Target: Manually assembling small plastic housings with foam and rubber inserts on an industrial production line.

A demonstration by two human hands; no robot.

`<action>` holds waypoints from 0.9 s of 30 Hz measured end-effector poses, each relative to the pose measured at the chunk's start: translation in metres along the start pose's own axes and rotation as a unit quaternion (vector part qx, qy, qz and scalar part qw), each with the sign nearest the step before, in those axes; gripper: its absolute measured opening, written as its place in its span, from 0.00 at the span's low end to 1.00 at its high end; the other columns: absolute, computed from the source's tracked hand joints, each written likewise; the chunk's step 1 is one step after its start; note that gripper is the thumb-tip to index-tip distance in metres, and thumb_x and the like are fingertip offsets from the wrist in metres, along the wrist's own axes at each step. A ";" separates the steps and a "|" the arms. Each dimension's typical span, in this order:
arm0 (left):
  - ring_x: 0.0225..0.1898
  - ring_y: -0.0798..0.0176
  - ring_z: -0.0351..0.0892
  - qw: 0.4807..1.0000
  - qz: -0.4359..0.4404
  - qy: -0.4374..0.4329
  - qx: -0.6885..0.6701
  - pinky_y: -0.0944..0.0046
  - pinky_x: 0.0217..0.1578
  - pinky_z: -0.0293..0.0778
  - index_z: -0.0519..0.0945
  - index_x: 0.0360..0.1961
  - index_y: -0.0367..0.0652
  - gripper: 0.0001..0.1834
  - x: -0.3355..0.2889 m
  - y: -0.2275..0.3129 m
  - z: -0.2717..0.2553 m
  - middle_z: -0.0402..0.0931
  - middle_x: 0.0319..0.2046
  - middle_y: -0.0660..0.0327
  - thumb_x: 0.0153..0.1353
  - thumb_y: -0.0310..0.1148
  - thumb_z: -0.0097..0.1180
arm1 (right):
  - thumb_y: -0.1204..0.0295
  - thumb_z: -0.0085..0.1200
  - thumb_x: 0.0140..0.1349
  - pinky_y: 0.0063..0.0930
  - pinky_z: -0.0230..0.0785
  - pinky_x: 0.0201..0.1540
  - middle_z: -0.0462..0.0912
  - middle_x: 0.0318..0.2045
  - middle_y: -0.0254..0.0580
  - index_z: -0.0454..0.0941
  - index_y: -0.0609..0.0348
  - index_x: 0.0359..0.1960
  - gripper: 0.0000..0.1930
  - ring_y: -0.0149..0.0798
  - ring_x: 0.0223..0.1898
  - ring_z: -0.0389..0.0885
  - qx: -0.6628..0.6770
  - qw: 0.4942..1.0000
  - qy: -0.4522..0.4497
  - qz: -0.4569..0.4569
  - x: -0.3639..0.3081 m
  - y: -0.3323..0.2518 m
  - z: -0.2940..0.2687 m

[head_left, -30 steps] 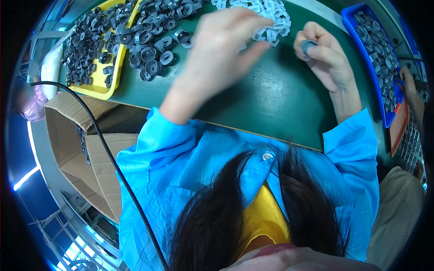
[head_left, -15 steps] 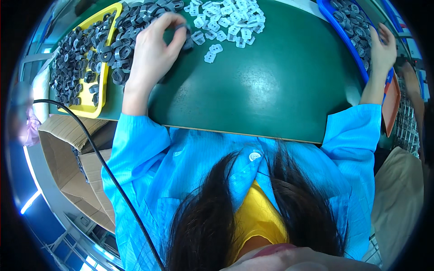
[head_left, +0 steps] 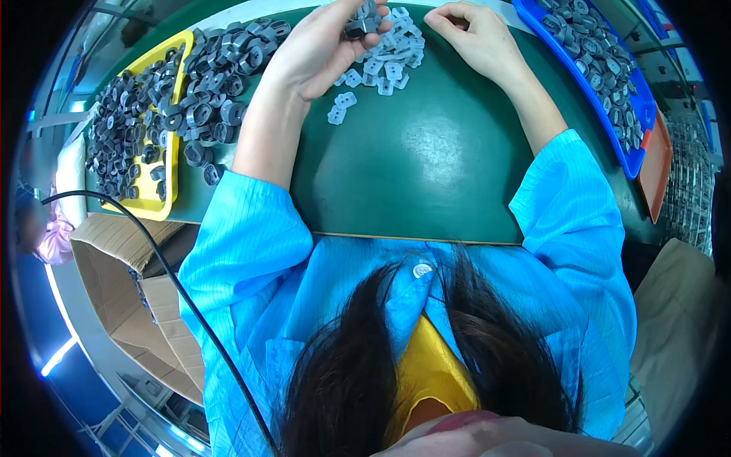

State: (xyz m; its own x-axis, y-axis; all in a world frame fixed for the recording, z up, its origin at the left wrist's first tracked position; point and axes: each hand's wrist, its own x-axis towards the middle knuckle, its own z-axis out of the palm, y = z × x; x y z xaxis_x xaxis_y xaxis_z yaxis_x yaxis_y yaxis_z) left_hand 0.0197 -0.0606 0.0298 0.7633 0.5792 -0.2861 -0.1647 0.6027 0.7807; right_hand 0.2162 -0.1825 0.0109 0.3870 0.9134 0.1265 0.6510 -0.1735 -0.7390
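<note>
My left hand (head_left: pixel 308 57) is raised at the far side of the green table, its fingers closed around a few dark grey plastic parts (head_left: pixel 362 21). Just beneath it spreads a pile of small translucent white plastic pieces (head_left: pixel 396 49), each with holes. Beyond the pile's right side, my right hand (head_left: pixel 481 39) has its fingers curled with thumb and forefinger together. Whatever its fingertips may pinch is too small or hidden to make out. A loose heap of dark grey ring-shaped parts (head_left: pixel 228 57) lies left of my left forearm.
On the left stands a yellow tray (head_left: pixel 172 171) of dark grey parts. A blue tray (head_left: pixel 636 164) at the right holds more grey parts, with an orange-brown tray (head_left: pixel 659 171) beside it. A black cable (head_left: pixel 164 263) crosses near my left arm, above a cardboard box (head_left: pixel 114 282).
My right hand has left the blue tray and come inward to the far middle. My left hand has moved right from the grey heap, turned palm up, and now shows dark grey parts in it.
</note>
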 end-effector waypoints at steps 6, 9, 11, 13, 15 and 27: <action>0.40 0.72 0.79 0.833 0.233 0.033 0.501 0.69 0.42 0.76 0.76 0.56 0.37 0.21 -0.009 -0.015 -0.009 0.82 0.40 0.61 0.69 0.38 0.63 | 0.71 0.59 0.64 0.36 0.75 0.43 0.85 0.39 0.49 0.87 0.61 0.44 0.10 0.45 0.38 0.85 0.003 0.997 0.036 -0.065 0.000 -0.009 0.003; 0.41 0.72 0.79 0.813 0.232 0.032 0.533 0.70 0.41 0.76 0.73 0.58 0.35 0.24 -0.006 -0.016 -0.010 0.82 0.38 0.60 0.68 0.38 0.65 | 0.81 0.55 0.61 0.39 0.73 0.53 0.84 0.46 0.49 0.86 0.60 0.47 0.14 0.52 0.50 0.81 -0.045 0.959 0.007 -0.281 0.000 -0.003 0.000; 0.41 0.71 0.80 0.826 0.269 0.005 0.496 0.70 0.42 0.76 0.77 0.56 0.36 0.22 -0.004 -0.018 -0.016 0.84 0.40 0.60 0.67 0.36 0.66 | 0.82 0.56 0.61 0.40 0.73 0.55 0.84 0.46 0.49 0.86 0.60 0.47 0.14 0.52 0.50 0.81 -0.047 0.968 -0.003 -0.246 -0.005 -0.010 0.003; 0.41 0.71 0.82 0.789 0.309 -0.005 0.531 0.69 0.43 0.77 0.80 0.55 0.38 0.20 -0.004 -0.011 -0.018 0.85 0.40 0.61 0.65 0.35 0.68 | 0.82 0.56 0.60 0.41 0.73 0.56 0.84 0.47 0.49 0.86 0.61 0.47 0.14 0.52 0.51 0.81 -0.047 0.977 -0.015 -0.207 -0.006 -0.010 0.004; 0.41 0.61 0.83 0.743 0.385 -0.018 0.547 0.63 0.45 0.78 0.80 0.58 0.37 0.22 -0.005 -0.011 -0.013 0.84 0.45 0.55 0.63 0.29 0.67 | 0.81 0.57 0.58 0.43 0.73 0.55 0.84 0.47 0.49 0.85 0.60 0.46 0.14 0.54 0.50 0.81 -0.122 0.933 0.015 -0.338 -0.002 -0.004 0.001; 0.41 0.57 0.86 0.841 0.209 0.005 0.499 0.61 0.44 0.79 0.84 0.52 0.40 0.21 -0.021 -0.013 0.031 0.86 0.40 0.52 0.57 0.31 0.72 | 0.74 0.65 0.65 0.23 0.77 0.39 0.88 0.34 0.39 0.84 0.68 0.44 0.10 0.29 0.34 0.85 0.238 0.967 -0.081 0.045 -0.018 0.026 -0.018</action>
State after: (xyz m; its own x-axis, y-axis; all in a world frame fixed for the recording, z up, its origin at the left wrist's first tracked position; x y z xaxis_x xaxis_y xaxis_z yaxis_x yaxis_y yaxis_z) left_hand 0.0254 -0.0972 0.0431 0.7626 0.6339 0.1288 0.1927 -0.4126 0.8903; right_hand 0.2378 -0.2102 0.0007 0.2964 0.9546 -0.0299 0.2300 -0.1017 -0.9679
